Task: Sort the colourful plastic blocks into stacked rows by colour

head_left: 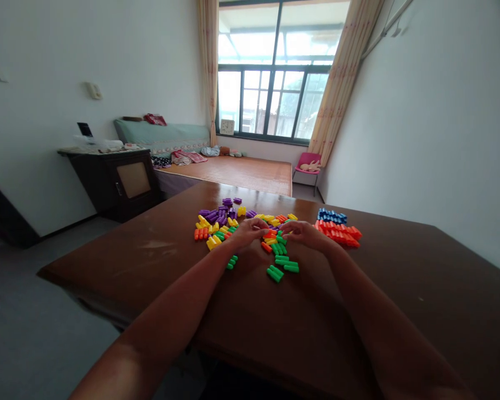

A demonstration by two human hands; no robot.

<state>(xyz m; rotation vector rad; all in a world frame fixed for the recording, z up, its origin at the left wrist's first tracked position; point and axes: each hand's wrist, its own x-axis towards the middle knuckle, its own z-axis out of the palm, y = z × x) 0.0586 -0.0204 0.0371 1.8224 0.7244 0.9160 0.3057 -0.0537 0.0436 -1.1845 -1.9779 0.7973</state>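
A loose pile of small ribbed plastic building pieces lies on the brown table, among them purple pieces (pixel 223 213), yellow pieces (pixel 214 242) and green pieces (pixel 280 248). Over the middle of the pile, my left hand (pixel 250 231) has its fingers bent together at an orange piece (pixel 270 234), which it appears to pinch. Just across from it, my right hand (pixel 303 232) hovers with curved fingers and a gap between thumb and forefinger, beside the green pieces. Nothing shows in its grasp. Several green pieces (pixel 275 273) lie apart, nearer to me.
Right of my right hand, blue pieces (pixel 332 216) and red-orange pieces (pixel 337 233) stand in joined rows on the table (pixel 400 278). Beyond the table are a bed (pixel 250 172), a dark cabinet (pixel 120 180) and a pink chair (pixel 308 162) below the window.
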